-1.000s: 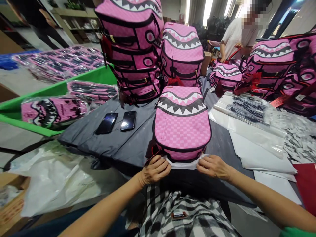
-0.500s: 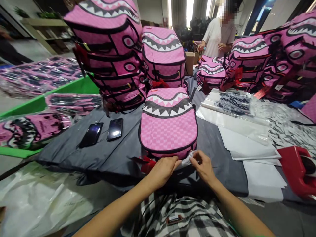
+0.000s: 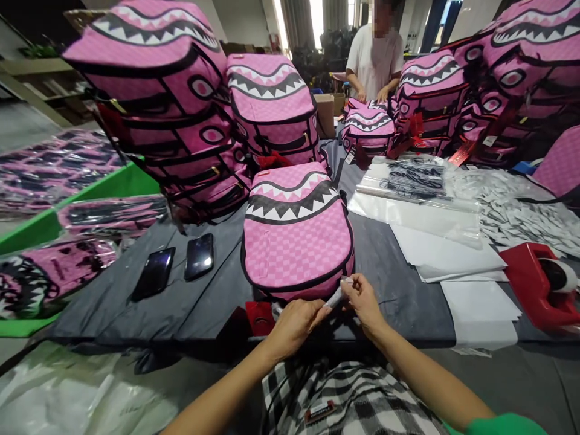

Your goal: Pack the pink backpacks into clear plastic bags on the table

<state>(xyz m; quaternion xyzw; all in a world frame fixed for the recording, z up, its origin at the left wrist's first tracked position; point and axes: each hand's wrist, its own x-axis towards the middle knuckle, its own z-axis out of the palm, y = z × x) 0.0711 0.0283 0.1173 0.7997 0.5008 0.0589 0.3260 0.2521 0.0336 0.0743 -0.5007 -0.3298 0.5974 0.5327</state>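
A pink checkered backpack (image 3: 296, 238) with a shark-teeth print lies flat on the dark grey table cover (image 3: 208, 296), its bottom edge toward me. Both my hands meet at that near edge. My left hand (image 3: 294, 323) and my right hand (image 3: 361, 300) are closed in pinches on a small twisted white wrapper (image 3: 336, 296) between them. A red hang tag (image 3: 259, 316) lies just left of my left hand.
Two dark phones (image 3: 179, 266) lie left of the backpack. Stacks of pink backpacks (image 3: 172, 115) rise behind and at right. Clear bags and white sheets (image 3: 435, 241) and a red tape dispenser (image 3: 541, 284) sit at right. Another person (image 3: 375, 54) works at the far end.
My hands have drawn together from the two corners of the white material to one pinch at the backpack's near edge, and it has bunched into a narrow twist. The view shifted right.
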